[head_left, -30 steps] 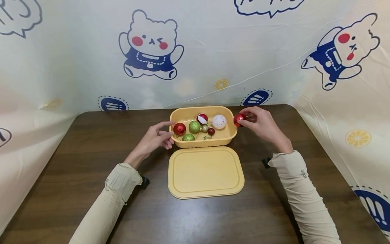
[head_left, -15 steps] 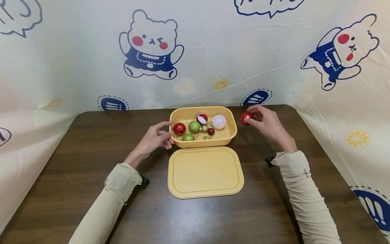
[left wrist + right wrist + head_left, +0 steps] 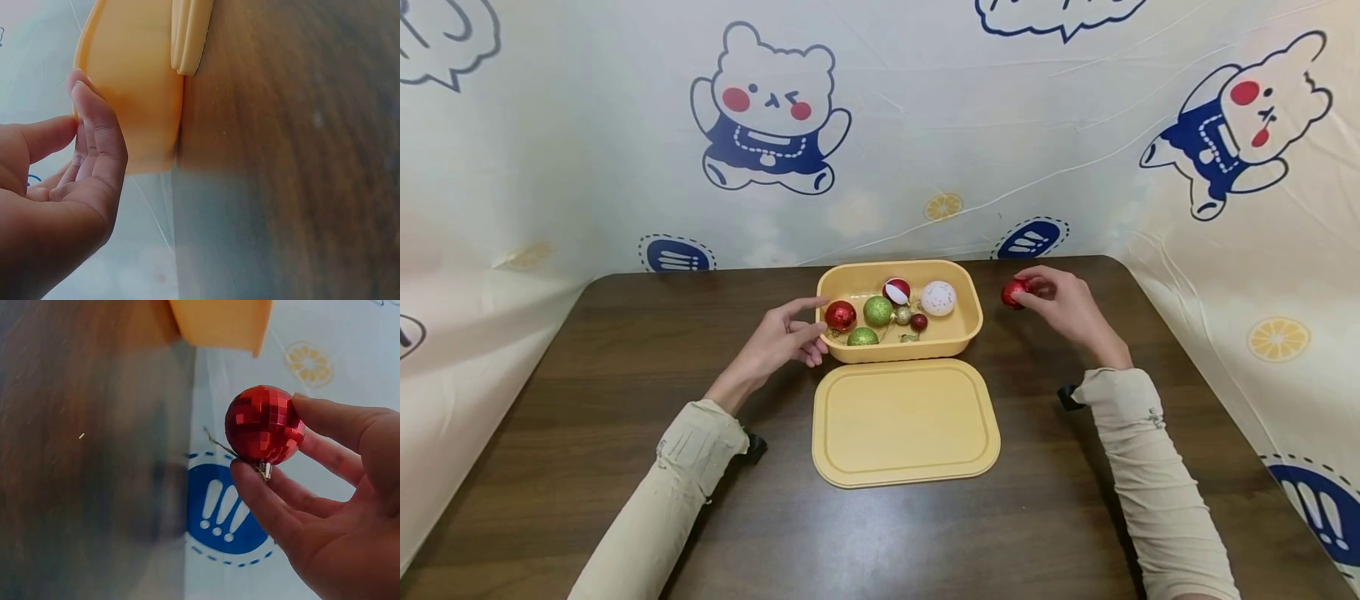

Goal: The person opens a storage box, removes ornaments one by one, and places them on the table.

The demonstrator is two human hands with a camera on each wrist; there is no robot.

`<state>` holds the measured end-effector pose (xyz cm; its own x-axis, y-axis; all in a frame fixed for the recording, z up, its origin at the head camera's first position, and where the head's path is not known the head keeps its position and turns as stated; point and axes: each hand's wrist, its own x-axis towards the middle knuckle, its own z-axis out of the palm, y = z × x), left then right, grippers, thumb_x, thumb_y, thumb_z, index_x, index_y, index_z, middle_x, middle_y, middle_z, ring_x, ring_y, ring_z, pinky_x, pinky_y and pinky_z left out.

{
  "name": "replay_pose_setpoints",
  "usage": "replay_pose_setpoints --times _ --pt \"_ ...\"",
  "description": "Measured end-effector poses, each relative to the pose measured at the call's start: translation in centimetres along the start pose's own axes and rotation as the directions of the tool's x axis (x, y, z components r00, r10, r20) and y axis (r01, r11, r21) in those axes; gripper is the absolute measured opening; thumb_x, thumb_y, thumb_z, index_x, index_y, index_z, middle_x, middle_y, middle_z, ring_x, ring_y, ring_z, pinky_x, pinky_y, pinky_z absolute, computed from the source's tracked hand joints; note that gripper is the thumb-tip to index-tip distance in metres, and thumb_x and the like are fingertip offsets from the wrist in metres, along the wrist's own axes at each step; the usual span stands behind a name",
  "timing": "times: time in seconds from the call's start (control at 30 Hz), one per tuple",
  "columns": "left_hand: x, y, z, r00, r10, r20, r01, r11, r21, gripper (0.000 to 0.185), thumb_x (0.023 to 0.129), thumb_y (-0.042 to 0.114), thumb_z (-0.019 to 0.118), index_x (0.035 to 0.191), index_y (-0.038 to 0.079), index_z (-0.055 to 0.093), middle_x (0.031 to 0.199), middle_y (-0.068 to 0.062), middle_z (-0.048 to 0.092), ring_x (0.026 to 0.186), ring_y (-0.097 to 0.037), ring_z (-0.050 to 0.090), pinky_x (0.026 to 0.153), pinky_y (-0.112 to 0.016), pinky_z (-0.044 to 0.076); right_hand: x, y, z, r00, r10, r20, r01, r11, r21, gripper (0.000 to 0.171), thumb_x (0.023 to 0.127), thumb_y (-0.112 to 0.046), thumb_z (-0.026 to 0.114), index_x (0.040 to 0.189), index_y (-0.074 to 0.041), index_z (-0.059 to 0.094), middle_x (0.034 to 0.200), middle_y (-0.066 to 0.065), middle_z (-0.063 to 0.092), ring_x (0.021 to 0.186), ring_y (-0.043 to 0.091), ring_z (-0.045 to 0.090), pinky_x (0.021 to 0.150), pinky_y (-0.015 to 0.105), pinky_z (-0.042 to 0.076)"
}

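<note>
A yellow plastic box [image 3: 898,352] holds several Christmas baubles. Among them are a red bauble [image 3: 840,316], a green glitter bauble [image 3: 877,311], a speckled white bauble [image 3: 938,298] and a red-and-white bauble [image 3: 897,291]. At the box's left end my left hand [image 3: 778,335] grips the rim; in the left wrist view the thumb and fingers meet at its edge. To the right of the box, my right hand [image 3: 1063,307] pinches a shiny faceted red bauble [image 3: 264,425] between thumb and fingers. Its metal cap and thin cord show below it in the right wrist view.
The box's yellow lid [image 3: 906,423] lies flat on the dark wooden table [image 3: 865,542], just in front of the box. A printed cloth [image 3: 895,125] with cartoon bears hangs behind the table and along its sides.
My right hand has moved the red bauble from beside the box's right rim farther right and slightly away from me. The left hand and the box have stayed put.
</note>
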<state>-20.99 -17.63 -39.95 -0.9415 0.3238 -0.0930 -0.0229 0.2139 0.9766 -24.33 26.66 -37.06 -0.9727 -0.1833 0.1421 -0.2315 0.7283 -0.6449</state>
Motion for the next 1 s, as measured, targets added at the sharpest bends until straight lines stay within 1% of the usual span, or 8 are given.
replay_pose_setpoints --times 0.27,0.43,0.53,0.63,0.73,0.83,0.93,1.0 --pt "0.0 0.0 0.0 1.0 0.003 0.002 -0.003 1.0 0.008 0.051 0.103 0.012 0.056 0.15 0.006 0.04 0.082 -0.019 0.068 0.063 -0.021 0.066 0.063 -0.032 0.06 0.0 2.1 0.2 0.997 0.079 -0.005 -0.079 0.996 -0.031 0.04 0.096 -0.033 0.068 0.123 -0.004 0.06 0.117 0.022 0.066 0.105 0.037 0.062 0.091 0.054 0.052" --pt "-0.1 0.1 0.0 1.0 0.003 0.002 -0.003 1.0 0.01 0.051 0.102 0.014 0.057 0.15 0.007 0.041 0.082 -0.02 0.068 0.062 -0.021 0.066 0.062 -0.032 0.06 0.0 3.3 0.4 0.996 0.079 0.027 -0.079 0.997 -0.025 0.046 0.098 -0.03 0.066 0.137 -0.009 0.054 0.129 0.023 0.061 0.107 0.038 0.065 0.089 0.056 0.053" --pt "-0.1 0.1 0.0 1.0 0.004 0.002 -0.004 1.0 0.011 0.051 0.102 0.015 0.058 0.15 0.008 0.041 0.082 -0.022 0.068 0.062 -0.021 0.066 0.062 -0.032 0.06 0.0 3.7 0.4 0.995 0.079 0.058 -0.078 0.997 -0.013 0.047 0.1 -0.03 0.062 0.141 -0.01 0.054 0.129 0.024 0.062 0.1 0.037 0.068 0.089 0.055 0.054" --pt "-0.1 0.1 0.0 1.0 0.007 0.002 -0.007 1.0 0.012 0.051 0.102 0.015 0.058 0.149 0.007 0.041 0.083 -0.023 0.067 0.062 -0.021 0.066 0.062 -0.033 0.06 -0.1 4.0 0.2 0.991 0.099 0.089 -0.099 0.995 -0.006 0.045 0.101 -0.031 0.059 0.139 -0.007 0.056 0.124 0.025 0.064 0.092 0.034 0.07 0.088 0.053 0.055" --pt "0.0 0.1 0.0 1.0 0.009 0.001 -0.009 1.0 0.013 0.051 0.102 0.014 0.058 0.149 0.007 0.042 0.083 -0.023 0.067 0.062 -0.021 0.066 0.062 -0.033 0.06 -0.1 4.1 0.1 0.987 0.124 0.102 -0.123 0.992 -0.019 0.045 0.101 -0.034 0.059 0.137 -0.006 0.057 0.121 0.025 0.065 0.091 0.033 0.069 0.085 0.049 0.057" --pt "0.0 0.1 0.0 1.0 0.006 -0.002 -0.006 1.0 0.011 0.05 0.102 0.015 0.058 0.149 0.008 0.042 0.082 -0.022 0.068 0.062 -0.021 0.066 0.062 -0.033 0.06 -0.2 4.3 -0.1 0.985 0.139 0.101 -0.135 0.99 -0.04 0.045 0.102 -0.035 0.058 0.137 -0.007 0.056 0.118 0.024 0.065 0.09 0.032 0.067 0.08 0.041 0.057" --pt "-0.1 0.2 0.0 1.0 0.001 -0.005 -0.001 1.0 0.007 0.05 0.102 0.016 0.058 0.149 0.009 0.043 0.082 -0.021 0.068 0.062 -0.021 0.066 0.062 -0.033 0.06 -0.3 4.3 -0.2 0.984 0.149 0.101 -0.144 0.988 -0.054 0.044 0.102 -0.034 0.057 0.136 -0.007 0.056 0.112 0.023 0.066 0.088 0.031 0.066 0.073 0.034 0.054" --pt "0.0 0.1 0.0 1.0 -0.002 -0.004 0.002 1.0 0.004 0.05 0.102 0.016 0.058 0.149 0.009 0.043 0.082 -0.02 0.068 0.062 -0.021 0.066 0.062 -0.033 0.06 -0.3 4.3 -0.3 0.983 0.15 0.102 -0.145 0.988 -0.062 0.044 0.103 -0.034 0.056 0.136 -0.006 0.056 0.108 0.023 0.067 0.087 0.031 0.066 0.07 0.031 0.052"
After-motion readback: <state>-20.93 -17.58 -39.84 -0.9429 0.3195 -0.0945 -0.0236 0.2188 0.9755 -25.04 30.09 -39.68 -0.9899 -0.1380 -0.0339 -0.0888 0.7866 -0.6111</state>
